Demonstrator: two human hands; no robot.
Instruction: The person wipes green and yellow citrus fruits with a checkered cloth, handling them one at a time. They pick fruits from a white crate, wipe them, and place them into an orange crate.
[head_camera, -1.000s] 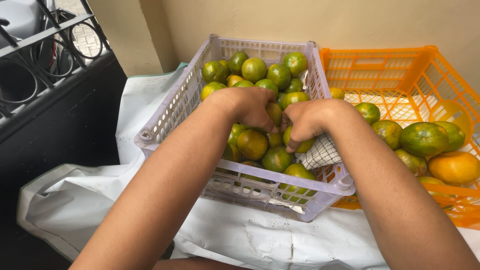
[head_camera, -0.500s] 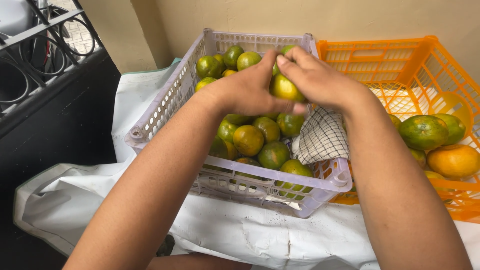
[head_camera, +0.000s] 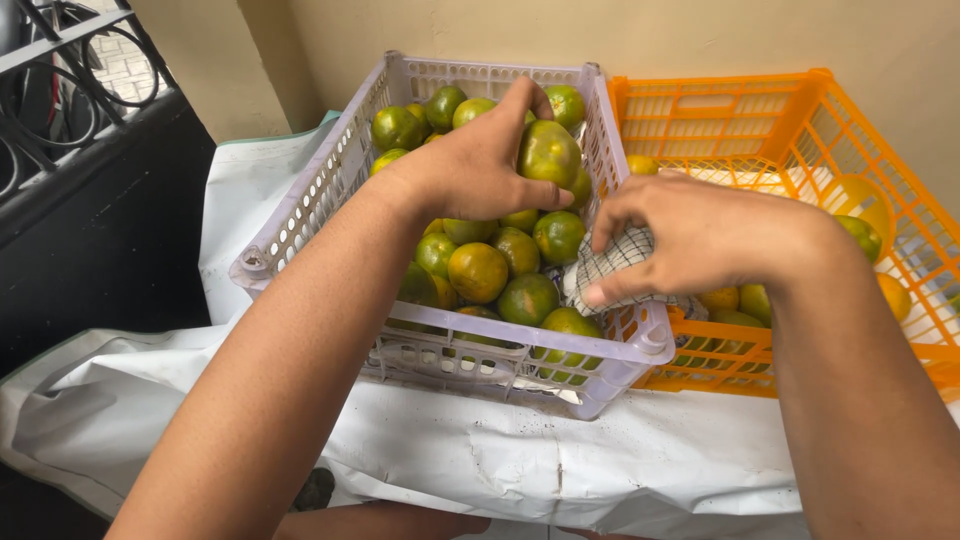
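My left hand (head_camera: 470, 170) holds a green-orange citrus fruit (head_camera: 548, 152) over the lilac plastic crate (head_camera: 300, 205), which is full of several green and orange fruits (head_camera: 478, 270). My right hand (head_camera: 700, 235) rests at the crate's right edge, fingers on a black-and-white checked cloth (head_camera: 610, 265) that lies among the fruit. Both forearms reach in from the bottom of the view.
An orange plastic crate (head_camera: 800, 110) with more fruit (head_camera: 850, 235) stands right beside the lilac one. Both sit on a white sheet (head_camera: 500, 450). A dark metal railing (head_camera: 70, 100) is at the left, a beige wall behind.
Both hands were low among the fruit. The left hand lifted one fruit up; the right hand let go of it and dropped back onto the checked cloth.
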